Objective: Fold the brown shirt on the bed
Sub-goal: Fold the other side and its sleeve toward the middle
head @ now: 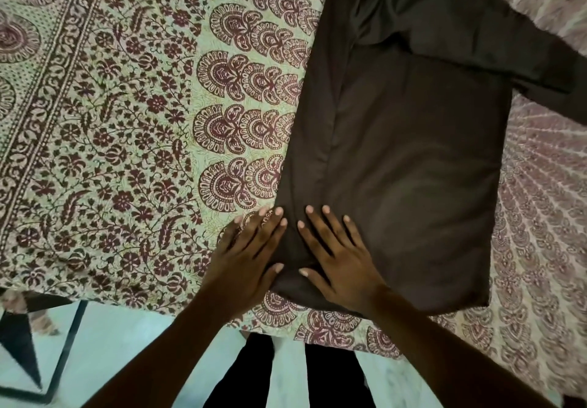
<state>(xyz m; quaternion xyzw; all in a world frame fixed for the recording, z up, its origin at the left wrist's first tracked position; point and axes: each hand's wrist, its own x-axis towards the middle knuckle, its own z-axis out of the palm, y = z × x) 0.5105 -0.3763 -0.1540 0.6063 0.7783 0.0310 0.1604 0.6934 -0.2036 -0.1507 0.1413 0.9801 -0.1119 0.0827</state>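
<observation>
Head view: the brown shirt [397,153] lies flat on the bed [104,249], right of centre, running from the near edge away to the far side of the frame. Its left edge is straight, and a long crease runs just inside it. One sleeve [540,67] sticks out to the far right.

Your left hand [244,261] is flat with fingers straight and spread. It rests at the shirt's near left edge, fingertips on the cloth, palm partly over the printed bedspread [127,121]. Your right hand [340,264] is just beside it, also flat with straight fingers, pressing on the shirt's near left corner. Neither hand grips anything, and the thumbs nearly meet over the cloth.

The bedspread is cream with a maroon floral print. Nearer than the bed's edge: pale floor [127,337], your dark trouser legs [241,376], and a black metal frame [68,353] at the near left
</observation>
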